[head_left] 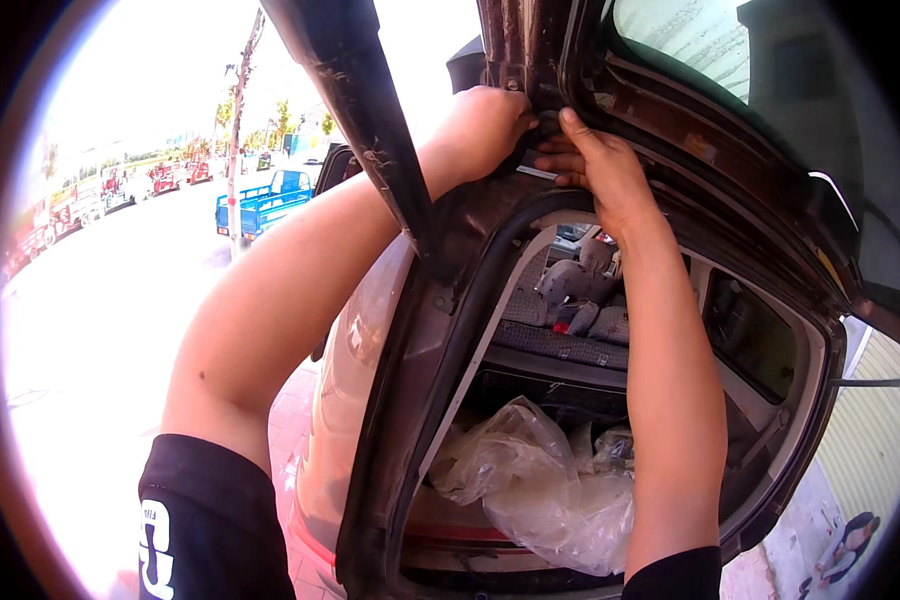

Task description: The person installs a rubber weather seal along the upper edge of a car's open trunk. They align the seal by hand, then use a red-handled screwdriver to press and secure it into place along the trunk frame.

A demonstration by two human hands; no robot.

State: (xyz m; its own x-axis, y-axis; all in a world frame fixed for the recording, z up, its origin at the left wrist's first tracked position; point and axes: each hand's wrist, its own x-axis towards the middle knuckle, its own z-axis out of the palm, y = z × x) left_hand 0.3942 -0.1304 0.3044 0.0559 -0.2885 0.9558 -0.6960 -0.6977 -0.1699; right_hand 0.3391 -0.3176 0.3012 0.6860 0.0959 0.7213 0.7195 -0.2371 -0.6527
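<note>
Both arms reach up to the upper left corner of a dark brown car's raised tailgate (710, 145), beside the hinge area. My left hand (485, 128) is closed, its fingertips pressed against a small dark part at that corner; what they grip is hidden. Close by on its right, my right hand (605, 170) has its thumb raised and its fingers apart, touching or nearly touching the dark edge of the frame. A black rubber seal (450, 390) runs round the rear opening below. In front of my left forearm, a thick dark bar (360, 110) slants down to the body.
Crumpled clear plastic sheeting (540, 480) lies in the cargo space, behind patterned grey seats (575, 285). Outside at left stand a blue cargo vehicle (265, 203) and a pole (237, 130). A person (850, 545) is at the lower right.
</note>
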